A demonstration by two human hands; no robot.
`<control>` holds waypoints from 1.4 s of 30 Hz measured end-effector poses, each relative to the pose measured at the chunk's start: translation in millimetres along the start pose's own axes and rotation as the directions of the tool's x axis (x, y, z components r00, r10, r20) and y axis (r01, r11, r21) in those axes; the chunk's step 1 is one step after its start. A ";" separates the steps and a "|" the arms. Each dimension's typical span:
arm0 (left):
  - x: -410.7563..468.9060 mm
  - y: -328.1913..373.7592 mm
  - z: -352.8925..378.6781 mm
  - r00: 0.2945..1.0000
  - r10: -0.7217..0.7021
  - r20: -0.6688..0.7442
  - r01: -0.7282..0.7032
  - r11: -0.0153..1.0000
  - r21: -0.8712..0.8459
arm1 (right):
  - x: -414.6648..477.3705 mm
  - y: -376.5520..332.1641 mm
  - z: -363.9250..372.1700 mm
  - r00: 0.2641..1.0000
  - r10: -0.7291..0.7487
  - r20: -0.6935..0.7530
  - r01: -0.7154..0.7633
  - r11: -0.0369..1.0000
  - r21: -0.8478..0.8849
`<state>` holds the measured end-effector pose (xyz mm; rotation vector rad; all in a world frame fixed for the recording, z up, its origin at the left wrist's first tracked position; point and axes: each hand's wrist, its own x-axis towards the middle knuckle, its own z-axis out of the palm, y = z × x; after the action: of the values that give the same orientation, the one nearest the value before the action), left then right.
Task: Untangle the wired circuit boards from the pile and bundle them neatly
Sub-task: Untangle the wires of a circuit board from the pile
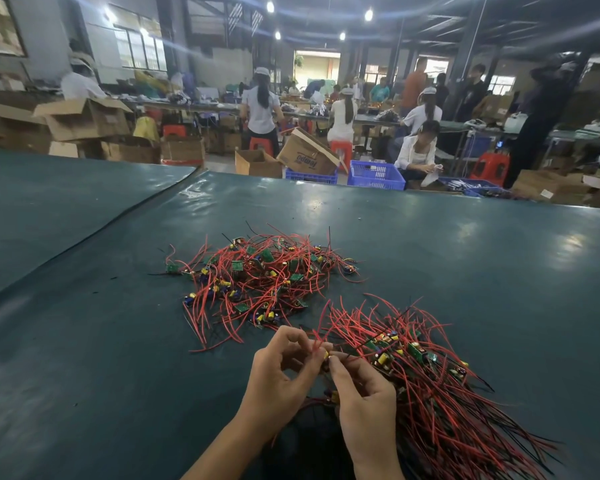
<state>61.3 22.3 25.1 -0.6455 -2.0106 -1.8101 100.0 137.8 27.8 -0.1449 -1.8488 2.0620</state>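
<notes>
Both hands meet over dark green table (101, 341): left hand (278, 372) and right hand (364, 396) pinch small board (326, 355). Tangled pile (257, 275) beyond; aligned bundle (430, 375) at right.

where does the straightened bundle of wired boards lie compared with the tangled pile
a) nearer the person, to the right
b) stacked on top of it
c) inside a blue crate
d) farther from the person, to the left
A: the bundle lies at the lower right of the view, closer to the person than the tangled pile, which sits farther out on the table.
</notes>
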 end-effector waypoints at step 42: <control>6.1 11.2 -1.0 0.970 -0.223 0.099 0.239 0.948 -0.211 | 4.4 -14.7 2.1 1.000 -0.005 -0.014 0.006 0.998 0.070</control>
<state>62.4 22.8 37.8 -0.5654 -2.0210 -2.2019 98.2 138.4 43.3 -0.1352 -1.7644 2.1139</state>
